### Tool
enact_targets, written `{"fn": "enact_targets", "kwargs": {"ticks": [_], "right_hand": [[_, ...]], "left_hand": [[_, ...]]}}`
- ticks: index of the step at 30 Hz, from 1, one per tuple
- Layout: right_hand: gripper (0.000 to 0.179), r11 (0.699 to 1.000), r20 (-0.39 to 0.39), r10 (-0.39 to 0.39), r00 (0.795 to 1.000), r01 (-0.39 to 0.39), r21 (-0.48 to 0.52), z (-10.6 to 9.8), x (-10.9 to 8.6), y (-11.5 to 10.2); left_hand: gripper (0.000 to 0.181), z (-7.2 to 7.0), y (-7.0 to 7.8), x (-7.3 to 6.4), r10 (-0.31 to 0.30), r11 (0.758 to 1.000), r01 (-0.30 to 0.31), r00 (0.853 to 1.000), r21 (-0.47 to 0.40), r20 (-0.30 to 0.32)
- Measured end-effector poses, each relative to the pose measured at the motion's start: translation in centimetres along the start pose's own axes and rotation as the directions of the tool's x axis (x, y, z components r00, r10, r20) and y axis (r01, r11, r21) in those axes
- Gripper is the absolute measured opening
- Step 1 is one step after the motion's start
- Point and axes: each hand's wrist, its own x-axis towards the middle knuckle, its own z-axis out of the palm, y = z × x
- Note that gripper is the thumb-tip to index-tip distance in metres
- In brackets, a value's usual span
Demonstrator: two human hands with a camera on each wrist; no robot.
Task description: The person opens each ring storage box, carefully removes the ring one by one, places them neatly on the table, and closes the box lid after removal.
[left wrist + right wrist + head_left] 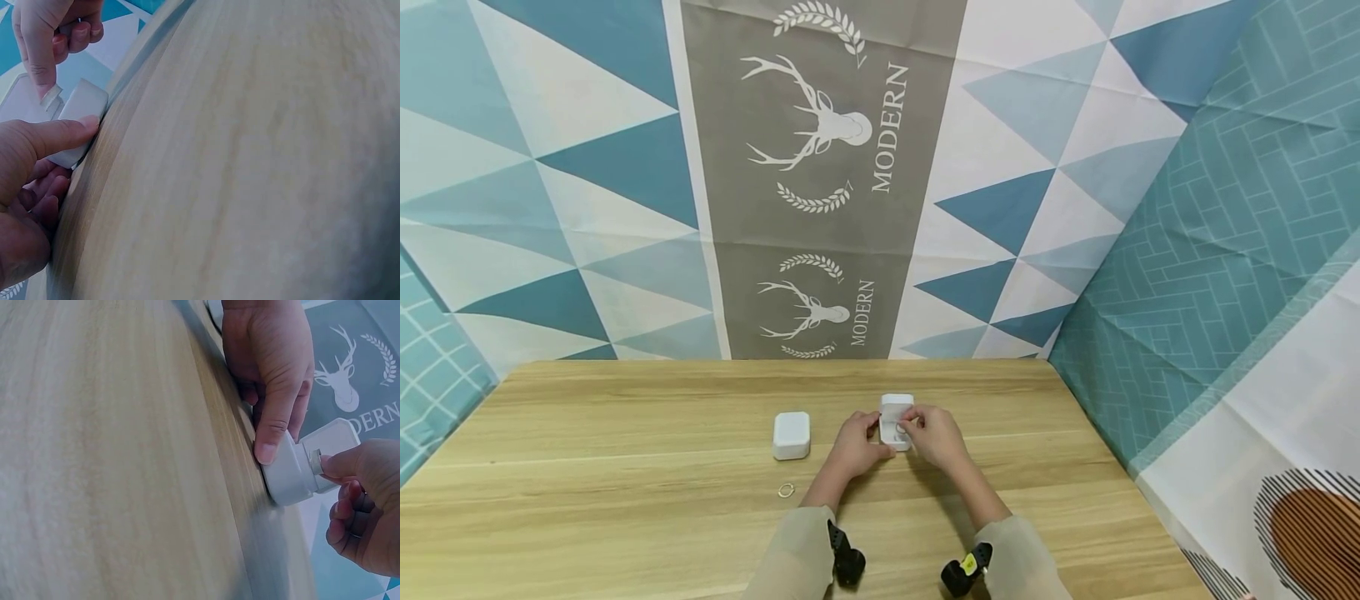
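A small white ring box (896, 401) stands on the table with its lid raised. My left hand (852, 447) grips the box from the left, and in the left wrist view its thumb (81, 127) lies along the front of the base. My right hand (937, 437) is over the box from the right, pinching a ring (315, 462) between thumb and finger at the insert. The ring stands upright there, and how deep it sits in the slot I cannot tell. Another ring (786, 484) lies flat on the table, left of my left forearm.
A second white box (792, 435), its lid down, stands left of my left hand. The wooden table (625, 467) runs back to a patterned cloth wall (805, 167), with more cloth at the right side. Black cameras (848, 567) are strapped on both wrists.
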Motion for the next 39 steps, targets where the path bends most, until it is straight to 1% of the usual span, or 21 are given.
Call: {"fn": "enact_targets", "kwargs": {"ticks": [7, 11, 12, 14, 18, 19, 23, 30, 39], "right_hand": [[0.010, 1.000, -0.002, -0.004, 1.000, 0.004, -0.007, -0.1, -0.2, -0.1], [0.009, 1.000, -0.002, -0.013, 1.000, 0.013, -0.012, -0.1, -0.2, -0.1], [0.010, 1.000, 0.000, -0.009, 1.000, 0.009, -0.008, -0.2, -0.2, -0.1], [0.010, 1.000, 0.002, -0.011, 1.000, 0.011, -0.009, -0.2, -0.2, 0.0], [0.010, 1.000, 0.007, -0.021, 1.000, 0.021, -0.004, -0.3, -0.2, 0.0], [0.010, 1.000, 0.009, -0.023, 1.000, 0.023, -0.002, -0.3, -0.3, 0.0], [0.010, 1.000, 0.018, -0.029, 0.999, 0.029, 0.007, -0.5, -0.3, 0.0], [0.008, 1.000, 0.029, -0.025, 0.999, 0.024, 0.010, -0.7, -0.4, -0.1], [0.008, 0.999, 0.036, -0.052, 0.998, 0.052, 0.004, -1.1, -0.6, -0.3]], "left_hand": [[0.069, 0.1, -0.1, 0.1, 0.002, 1.000, -0.002, 1.000, -0.010, 0.004], [0.068, 0.1, 0.0, -0.1, 0.022, 1.000, -0.022, 1.000, -0.020, -0.003], [0.068, 0.0, 0.0, -0.2, 0.041, 0.999, -0.042, 0.999, -0.004, -0.010], [0.068, -0.1, 0.1, -0.3, 0.052, 0.999, -0.052, 0.999, -0.002, -0.013], [0.069, -0.1, 0.1, -0.2, 0.035, 0.999, -0.035, 0.999, -0.007, -0.009], [0.070, 0.0, 0.0, -0.1, 0.018, 1.000, -0.018, 1.000, -0.021, -0.002], [0.070, 0.1, -0.1, 0.1, 0.006, 1.000, -0.006, 1.000, -0.006, 0.002], [0.070, -0.1, -0.1, 0.0, 0.014, 1.000, -0.014, 1.000, -0.006, 0.001], [0.070, 0.0, -0.1, 0.0, 0.002, 1.000, -0.001, 1.000, -0.012, 0.008]]}}
